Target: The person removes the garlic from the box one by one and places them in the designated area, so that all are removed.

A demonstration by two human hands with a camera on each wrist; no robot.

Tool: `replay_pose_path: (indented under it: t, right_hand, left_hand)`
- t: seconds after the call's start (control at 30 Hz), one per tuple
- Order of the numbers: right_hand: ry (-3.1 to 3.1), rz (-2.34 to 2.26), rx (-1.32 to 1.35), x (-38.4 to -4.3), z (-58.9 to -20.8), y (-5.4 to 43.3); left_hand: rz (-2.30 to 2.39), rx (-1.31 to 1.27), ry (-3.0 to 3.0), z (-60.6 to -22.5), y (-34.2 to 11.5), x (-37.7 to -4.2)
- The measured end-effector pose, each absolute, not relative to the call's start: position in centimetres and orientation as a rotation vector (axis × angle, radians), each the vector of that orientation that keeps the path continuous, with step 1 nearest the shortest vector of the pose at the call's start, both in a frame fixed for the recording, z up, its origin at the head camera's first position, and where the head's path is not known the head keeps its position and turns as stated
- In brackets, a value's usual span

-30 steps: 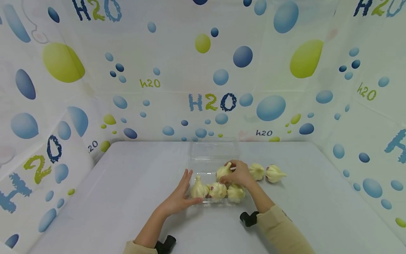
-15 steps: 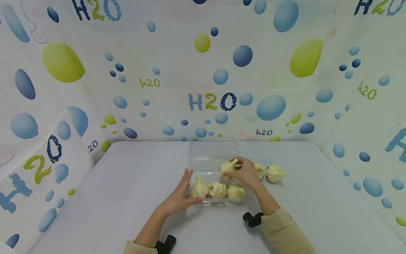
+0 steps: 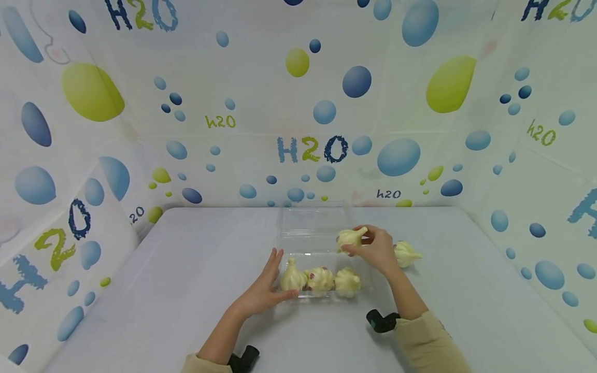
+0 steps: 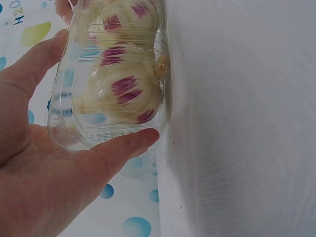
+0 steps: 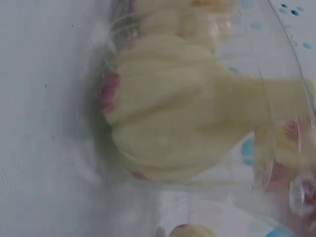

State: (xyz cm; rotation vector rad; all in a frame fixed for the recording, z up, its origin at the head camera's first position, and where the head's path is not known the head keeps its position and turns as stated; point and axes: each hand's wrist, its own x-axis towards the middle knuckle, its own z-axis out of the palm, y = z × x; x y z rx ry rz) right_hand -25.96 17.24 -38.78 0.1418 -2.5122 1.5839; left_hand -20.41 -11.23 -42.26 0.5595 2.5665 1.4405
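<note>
A clear plastic clamshell box (image 3: 313, 294) lies on the table with its lid (image 3: 314, 220) folded back. Three garlic bulbs stand in its front row: a left bulb (image 3: 292, 277), a middle bulb (image 3: 320, 280) and a right bulb (image 3: 347, 282). Around the box's left front corner rests my left hand (image 3: 261, 290), fingers and thumb extended; the left wrist view shows the thumb (image 4: 131, 144) along the front wall. My right hand (image 3: 375, 251) pinches another garlic bulb (image 3: 350, 237) above the box's back right. In the right wrist view the right bulb (image 5: 168, 108) shows blurred through plastic.
One loose garlic bulb (image 3: 407, 254) lies on the white table (image 3: 163, 300) just right of my right hand. A patterned sheet (image 3: 256, 77) hangs as a wall behind and at both sides. Black wrist cameras, such as the right one (image 3: 382, 321), jut from the sleeves.
My right hand has lifted the garlic bulb up from the box's back row and carried it right. The hand now hides a loose bulb seen earlier. My left hand stays put.
</note>
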Motion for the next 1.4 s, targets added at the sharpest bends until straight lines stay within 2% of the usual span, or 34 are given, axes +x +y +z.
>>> replay_pose_path:
  t: [0.6,1.4]
  right_hand:
    - [-2.484,1.486,0.027,-25.0,-37.9,21.3]
    - [-2.378,1.461,-0.108,-23.6,-36.2,23.9]
  left_hand:
    - [1.453,0.551,2.548,-42.3,-11.2,-20.4]
    - [1.425,0.536,2.579,-42.3,-11.2,-20.3]
